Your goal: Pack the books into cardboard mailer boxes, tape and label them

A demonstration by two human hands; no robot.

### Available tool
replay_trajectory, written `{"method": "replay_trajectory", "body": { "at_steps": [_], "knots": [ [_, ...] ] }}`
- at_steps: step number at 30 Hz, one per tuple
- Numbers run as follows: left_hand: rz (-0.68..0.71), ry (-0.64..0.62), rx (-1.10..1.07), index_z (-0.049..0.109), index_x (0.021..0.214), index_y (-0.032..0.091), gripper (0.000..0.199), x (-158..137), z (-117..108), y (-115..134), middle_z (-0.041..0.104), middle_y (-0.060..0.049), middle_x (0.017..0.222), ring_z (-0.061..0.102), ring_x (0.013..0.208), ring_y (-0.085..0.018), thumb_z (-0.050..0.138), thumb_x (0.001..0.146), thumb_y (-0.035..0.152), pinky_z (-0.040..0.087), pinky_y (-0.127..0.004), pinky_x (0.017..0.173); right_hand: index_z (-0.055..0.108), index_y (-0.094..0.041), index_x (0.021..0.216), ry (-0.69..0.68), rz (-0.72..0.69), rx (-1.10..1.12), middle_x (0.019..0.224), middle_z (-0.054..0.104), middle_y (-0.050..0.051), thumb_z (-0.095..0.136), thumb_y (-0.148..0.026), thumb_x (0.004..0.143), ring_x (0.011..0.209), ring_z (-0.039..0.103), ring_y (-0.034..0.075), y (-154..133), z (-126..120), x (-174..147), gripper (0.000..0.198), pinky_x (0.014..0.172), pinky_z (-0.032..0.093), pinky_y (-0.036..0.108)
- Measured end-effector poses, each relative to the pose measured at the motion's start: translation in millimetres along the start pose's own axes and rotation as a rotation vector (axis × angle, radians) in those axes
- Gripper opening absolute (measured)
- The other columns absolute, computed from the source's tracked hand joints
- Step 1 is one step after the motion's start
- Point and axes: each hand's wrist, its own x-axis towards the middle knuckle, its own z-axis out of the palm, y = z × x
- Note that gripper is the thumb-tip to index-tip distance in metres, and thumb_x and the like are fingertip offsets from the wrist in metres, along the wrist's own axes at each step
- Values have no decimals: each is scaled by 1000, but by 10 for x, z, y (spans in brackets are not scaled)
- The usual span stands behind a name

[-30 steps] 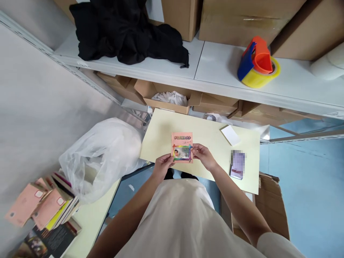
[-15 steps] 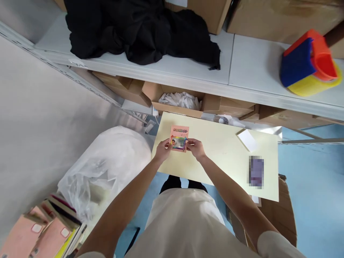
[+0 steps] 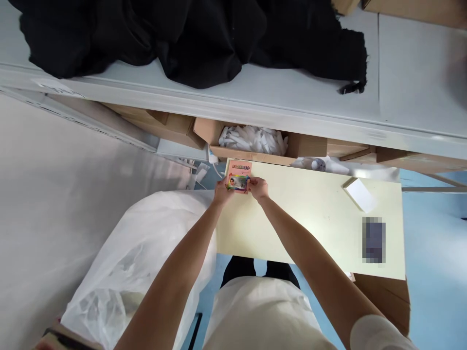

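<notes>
A small pink booklet (image 3: 240, 167) with printed characters and a rainbow-bordered picture lies at the far left corner of the pale yellow table (image 3: 292, 218). My left hand (image 3: 222, 191) grips its left edge between thumb and fingers. At the opposite edge, my right hand (image 3: 259, 188) pinches the booklet the same way. Whether its underside rests fully on the tabletop, I cannot tell.
Right of my hands, the table carries a white stack of cards (image 3: 360, 195) and a blurred-out dark item (image 3: 374, 240). Behind it stands an open carton (image 3: 255, 157) of white pieces, under a shelf with black cloth (image 3: 204, 43). A white plastic bag (image 3: 153, 228) bulges at left.
Both hands have carried the pink booklet away from me, to the table's far left corner. The camera view has shifted, and the red, blue and yellow container has left the picture.
</notes>
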Motion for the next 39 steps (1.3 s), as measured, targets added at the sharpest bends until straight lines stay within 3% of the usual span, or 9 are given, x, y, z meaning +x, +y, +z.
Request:
{"method": "replay_trajectory", "body": {
  "at_steps": [7,13,20,22,24,26,28,34,39],
  "knots": [
    [-28,47,87,61,96,18,40,-2,62,-54,54,-8,80,46,103,-30,62,58,6,35,-40,91,65,-23,76,44,-65,-181,76,68,2,62,-19,67,74,63,17,-12,-31,-15,10,73,50,31],
    [-84,76,88,56,103,15,50,13,53,-61,55,-11,91,46,110,-33,65,55,8,32,-41,95,61,-22,92,52,-116,-321,83,65,4,61,-23,69,72,60,15,-23,-71,-85,24,69,49,29],
    [-97,83,187,45,122,11,63,-324,89,374,55,-18,115,42,121,-34,67,63,19,28,-45,103,58,-21,94,-54,-132,-147,84,61,0,57,-29,69,57,54,9,79,-669,-599,26,51,47,23],
    [-29,24,145,44,125,15,62,-524,188,622,56,-14,117,48,116,-29,66,68,28,35,-43,100,59,-19,90,-47,-178,-141,77,61,0,57,-30,70,54,55,9,74,-1012,-876,23,49,46,22],
    [6,-169,86,48,122,17,53,-730,315,952,59,-12,112,57,103,-25,61,73,33,44,-40,90,60,-18,91,-62,-271,-145,78,62,2,55,-33,74,57,57,10,9,-1440,-1150,23,53,49,24],
    [84,-391,13,52,118,18,46,-922,453,1378,61,-11,111,60,95,-22,58,76,35,50,-35,80,60,-18,94,-24,-383,-234,82,64,4,54,-35,77,60,59,12,-160,-1951,-1389,25,54,51,27],
    [223,-487,-23,53,118,19,44,-1075,602,1888,61,-10,112,61,94,-20,57,77,36,50,-32,78,61,-19,97,77,-546,-341,87,65,7,54,-36,80,60,58,13,-459,-2527,-1563,26,56,51,28],
    [517,-364,39,54,118,19,45,-1098,1247,3523,57,-11,124,60,98,-19,60,78,38,48,-32,84,55,-20,109,615,-729,-328,106,61,8,60,-44,77,55,52,10,-1758,-4096,-1502,41,53,47,28],
    [423,-89,193,44,129,10,69,-712,1903,4444,45,-21,135,50,119,-28,59,77,53,38,-36,99,46,-17,126,488,-497,-133,122,51,15,63,-49,74,57,55,10,-2411,-4567,-1065,63,47,47,27]
  ]
}}
